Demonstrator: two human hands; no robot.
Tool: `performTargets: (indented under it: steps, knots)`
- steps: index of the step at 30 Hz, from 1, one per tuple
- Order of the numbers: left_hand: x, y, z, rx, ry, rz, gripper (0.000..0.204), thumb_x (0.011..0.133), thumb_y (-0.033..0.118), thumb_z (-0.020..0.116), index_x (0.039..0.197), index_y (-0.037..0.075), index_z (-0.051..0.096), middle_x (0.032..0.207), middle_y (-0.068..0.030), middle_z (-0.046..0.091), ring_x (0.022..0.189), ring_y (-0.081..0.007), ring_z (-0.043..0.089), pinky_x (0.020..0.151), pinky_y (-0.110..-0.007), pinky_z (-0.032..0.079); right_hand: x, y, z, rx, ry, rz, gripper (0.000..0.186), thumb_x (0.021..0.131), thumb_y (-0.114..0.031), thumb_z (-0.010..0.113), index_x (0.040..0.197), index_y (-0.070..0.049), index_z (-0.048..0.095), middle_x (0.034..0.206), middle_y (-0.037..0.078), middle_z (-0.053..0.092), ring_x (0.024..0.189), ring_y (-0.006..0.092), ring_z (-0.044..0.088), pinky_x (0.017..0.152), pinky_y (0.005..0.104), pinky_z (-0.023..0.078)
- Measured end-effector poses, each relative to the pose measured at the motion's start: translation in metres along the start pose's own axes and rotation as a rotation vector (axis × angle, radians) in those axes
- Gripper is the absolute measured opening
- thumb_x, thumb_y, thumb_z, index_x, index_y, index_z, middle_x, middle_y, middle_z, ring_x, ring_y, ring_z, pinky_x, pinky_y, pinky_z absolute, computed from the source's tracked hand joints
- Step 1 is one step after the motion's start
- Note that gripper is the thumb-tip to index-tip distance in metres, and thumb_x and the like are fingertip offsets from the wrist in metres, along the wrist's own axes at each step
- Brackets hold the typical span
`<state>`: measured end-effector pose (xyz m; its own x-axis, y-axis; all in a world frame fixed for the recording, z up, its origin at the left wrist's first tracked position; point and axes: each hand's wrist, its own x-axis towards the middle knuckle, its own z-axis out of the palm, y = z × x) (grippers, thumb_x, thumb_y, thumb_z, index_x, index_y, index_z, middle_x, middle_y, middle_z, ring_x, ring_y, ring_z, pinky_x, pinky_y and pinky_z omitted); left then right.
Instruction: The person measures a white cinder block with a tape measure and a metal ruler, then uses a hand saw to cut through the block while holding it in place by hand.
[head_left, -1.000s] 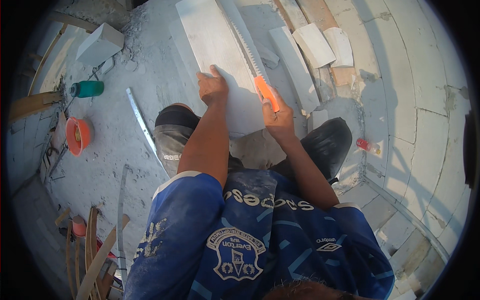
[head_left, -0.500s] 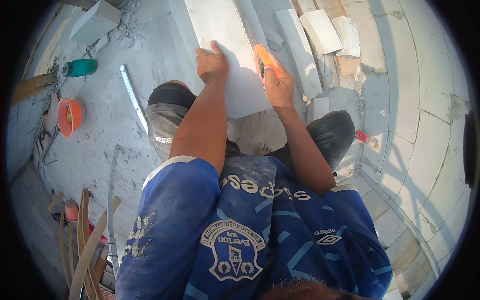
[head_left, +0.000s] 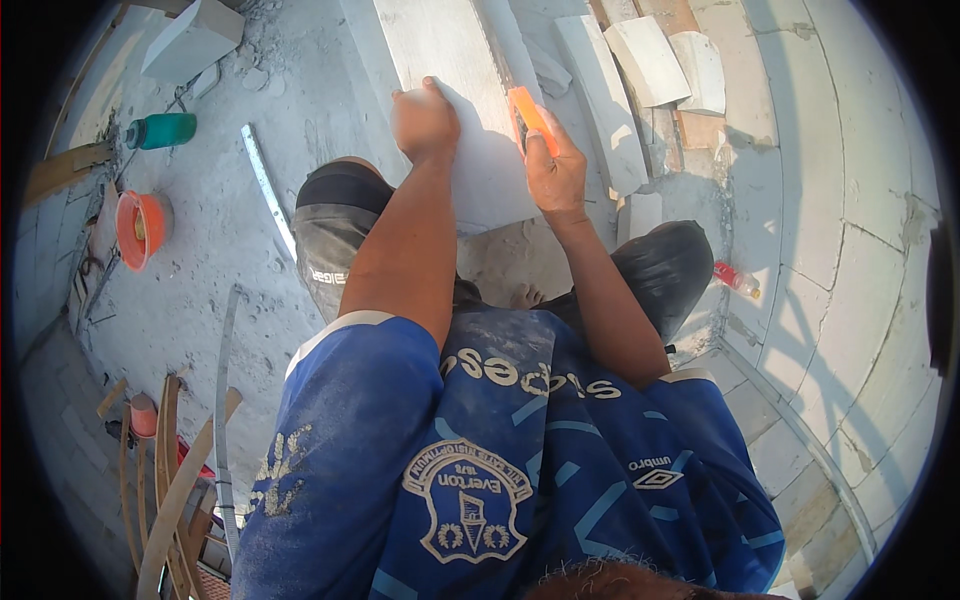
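Note:
A long white block lies in front of me, between my bent knees, its far end running out at the top of the view. My left hand is closed on its left edge, the thumb side pointing away from me. At the block's right edge, my right hand grips the orange handle of a hand saw. The saw's blade is seen nearly edge-on along that side, so most of it cannot be made out. Shadow from me covers the near half of the block.
White block pieces and a long slab lie to the right, beside a block wall. On the left are a metal strip, a green bottle, an orange bucket and another white block. Wood strips lean lower left.

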<state>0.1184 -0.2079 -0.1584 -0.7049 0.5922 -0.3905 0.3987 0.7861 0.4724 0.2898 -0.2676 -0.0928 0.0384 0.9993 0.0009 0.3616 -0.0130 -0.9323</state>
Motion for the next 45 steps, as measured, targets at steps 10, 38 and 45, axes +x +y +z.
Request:
performTargets:
  steps: [10,38,45]
  knots:
    - [0.001,0.002,-0.001,0.025,-0.009,0.006,0.074,0.105,0.059,0.035,0.148,-0.001,0.038,0.131,-0.0273,0.061,0.115,-0.0439,0.065,0.099,-0.05,0.052,-0.003,-0.003,0.0,-0.04,0.037,-0.15,0.044,0.095,-0.015,0.057,0.136,0.002,0.06,0.116,0.028,0.071,0.105,0.0368,0.073,0.091,0.0377,0.056]
    - [-0.005,0.005,-0.004,-0.009,0.04,0.003,0.076,0.104,0.058,0.037,0.148,-0.003,0.039,0.13,-0.0295,0.063,0.12,-0.0451,0.062,0.104,-0.05,0.048,-0.002,-0.004,0.003,-0.028,0.016,0.055,0.043,0.097,-0.015,0.053,0.135,0.004,0.061,0.121,0.025,0.071,0.113,0.0285,0.07,0.098,0.035,0.052]
    - [-0.003,0.007,-0.003,0.001,0.004,-0.017,0.076,0.104,0.059,0.037,0.148,-0.003,0.039,0.13,-0.0291,0.063,0.12,-0.045,0.063,0.104,-0.049,0.048,0.032,0.003,0.019,-0.098,0.058,-0.033,0.043,0.094,-0.018,0.059,0.131,0.002,0.064,0.1,0.03,0.071,0.086,0.0403,0.074,0.078,0.0413,0.058]
